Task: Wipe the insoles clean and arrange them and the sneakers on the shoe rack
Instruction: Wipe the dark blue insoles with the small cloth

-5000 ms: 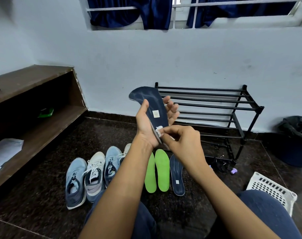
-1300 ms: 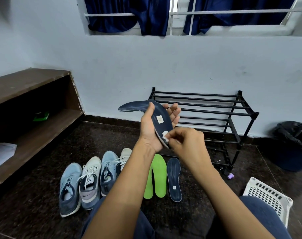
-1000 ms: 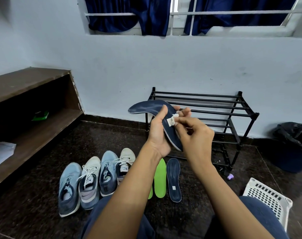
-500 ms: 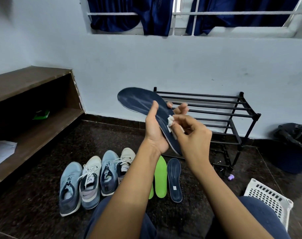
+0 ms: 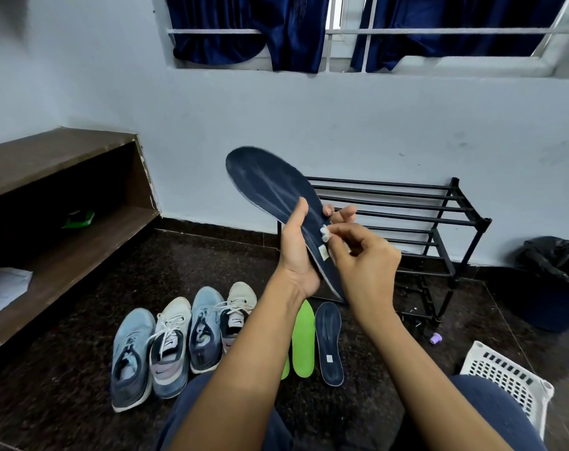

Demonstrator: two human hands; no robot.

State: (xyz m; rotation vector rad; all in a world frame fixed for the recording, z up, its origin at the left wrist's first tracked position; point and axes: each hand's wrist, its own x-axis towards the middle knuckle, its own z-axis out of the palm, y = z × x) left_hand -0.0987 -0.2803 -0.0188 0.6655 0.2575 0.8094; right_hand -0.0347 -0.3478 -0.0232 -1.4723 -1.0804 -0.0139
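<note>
Aloft before the shoe rack (image 5: 406, 203), a navy insole (image 5: 270, 187) is gripped near its heel by the left hand (image 5: 297, 255) while the right hand (image 5: 364, 265) pinches a small white wad (image 5: 325, 230) against it. Light and thin, it likely flexes; support behind the wiped spot should steady it.

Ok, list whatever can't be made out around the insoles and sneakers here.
Head view:
- Second green insole: only a sliver shows past the left forearm.
- Held navy insole: heel partly hidden behind the right hand; left hand grips it.
- White wad pinched by the right hand: too small to tell tissue from cloth.
- Label on the floor navy insole: print too small.
</note>
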